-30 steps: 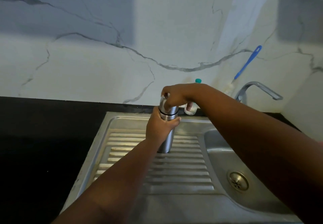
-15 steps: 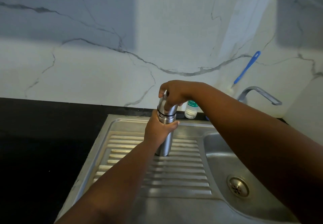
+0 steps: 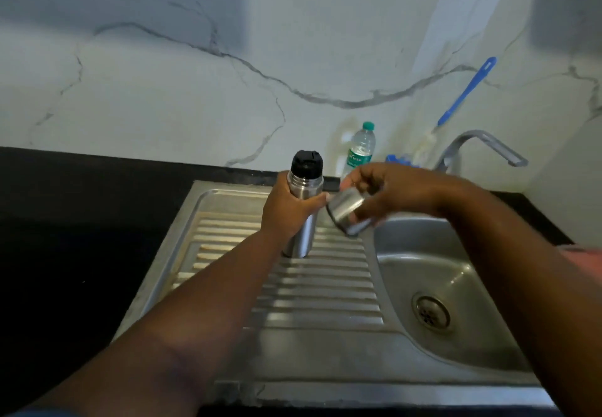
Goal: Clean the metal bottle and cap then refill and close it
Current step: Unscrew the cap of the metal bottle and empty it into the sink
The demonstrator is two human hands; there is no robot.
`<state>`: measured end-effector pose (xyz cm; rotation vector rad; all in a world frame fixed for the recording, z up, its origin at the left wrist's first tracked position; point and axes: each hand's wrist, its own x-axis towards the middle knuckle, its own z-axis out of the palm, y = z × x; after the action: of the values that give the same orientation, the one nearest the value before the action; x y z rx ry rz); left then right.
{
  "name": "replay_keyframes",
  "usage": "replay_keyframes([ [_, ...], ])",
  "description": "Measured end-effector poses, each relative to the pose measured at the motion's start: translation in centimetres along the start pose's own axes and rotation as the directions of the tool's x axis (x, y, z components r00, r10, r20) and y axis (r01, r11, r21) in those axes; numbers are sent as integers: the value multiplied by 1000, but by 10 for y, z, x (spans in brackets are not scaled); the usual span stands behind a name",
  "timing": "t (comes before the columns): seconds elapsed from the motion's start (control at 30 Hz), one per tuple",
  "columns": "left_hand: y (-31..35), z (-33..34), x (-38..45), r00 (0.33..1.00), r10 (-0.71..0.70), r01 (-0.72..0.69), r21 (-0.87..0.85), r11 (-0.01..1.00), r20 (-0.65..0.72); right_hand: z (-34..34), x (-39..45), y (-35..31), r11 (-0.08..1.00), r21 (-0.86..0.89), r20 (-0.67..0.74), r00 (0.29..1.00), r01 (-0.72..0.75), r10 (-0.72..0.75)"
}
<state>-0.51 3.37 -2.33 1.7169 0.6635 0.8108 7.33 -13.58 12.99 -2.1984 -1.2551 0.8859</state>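
Observation:
The metal bottle (image 3: pixel 304 188) stands upright on the ribbed drainboard (image 3: pixel 312 289) of the steel sink. My left hand (image 3: pixel 286 211) grips its body around the upper half. A black inner stopper (image 3: pixel 307 163) shows on the bottle's neck. My right hand (image 3: pixel 387 188) holds the steel outer cap (image 3: pixel 347 213), tilted, just to the right of the bottle and above the edge of the basin (image 3: pixel 433 273). The cap is off the bottle.
A clear plastic water bottle (image 3: pixel 361 148) with a green lid stands at the back against the marble wall. A blue-handled bottle brush (image 3: pixel 462 94) leans on the wall beside the tap (image 3: pixel 482 146). Black countertop (image 3: pixel 81 221) lies to the left.
My right hand was on top of the bottle gripping the cap; it has now come off to the right with the cap, exposing the black stopper. The view has tilted down a little.

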Motion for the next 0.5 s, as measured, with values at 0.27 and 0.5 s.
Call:
replay_keyframes([
  [0.27, 0, -1, 1, 999, 33, -32, 69, 997, -8, 126, -28, 81, 834, -548, 250, 940, -59, 231],
  [0.5, 2, -4, 1, 999, 42, -44, 90, 995, 17, 145, -38, 108, 854, -506, 144, 965, -119, 220],
])
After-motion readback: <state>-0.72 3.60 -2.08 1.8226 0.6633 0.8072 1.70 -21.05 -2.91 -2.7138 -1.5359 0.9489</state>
